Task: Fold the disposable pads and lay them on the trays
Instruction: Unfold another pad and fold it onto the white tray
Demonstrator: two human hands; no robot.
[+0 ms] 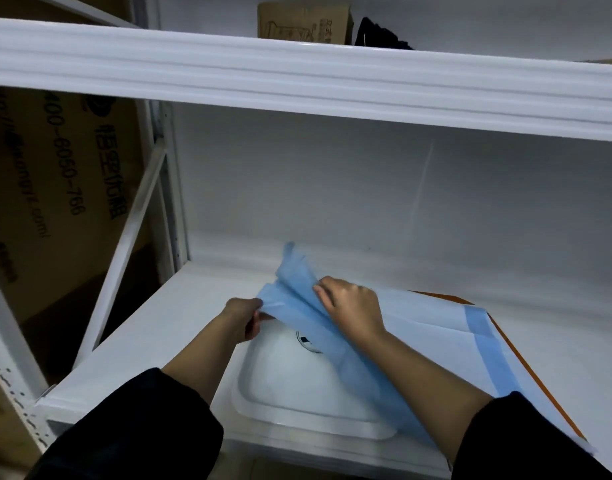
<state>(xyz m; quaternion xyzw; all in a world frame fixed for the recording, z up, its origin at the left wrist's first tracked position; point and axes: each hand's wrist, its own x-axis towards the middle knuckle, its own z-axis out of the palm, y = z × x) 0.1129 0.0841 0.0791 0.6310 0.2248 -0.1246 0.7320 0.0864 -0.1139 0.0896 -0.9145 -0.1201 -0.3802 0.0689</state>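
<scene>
A blue pad [297,306] is lifted over the white tray [297,403] on the shelf [152,327]. The left hand [244,318] pinches the pad's corner left of the tray; the right hand [349,308] grips its raised fold. An orange tray [539,372] lies right of the white tray, under the pad. A beam [297,74] crosses above it, carrying a box [304,24].

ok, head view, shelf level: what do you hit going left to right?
Printed brown cardboard box → white slanted shelf brace → left hand pinching the blue disposable pad → right hand → orange tray edge.
</scene>
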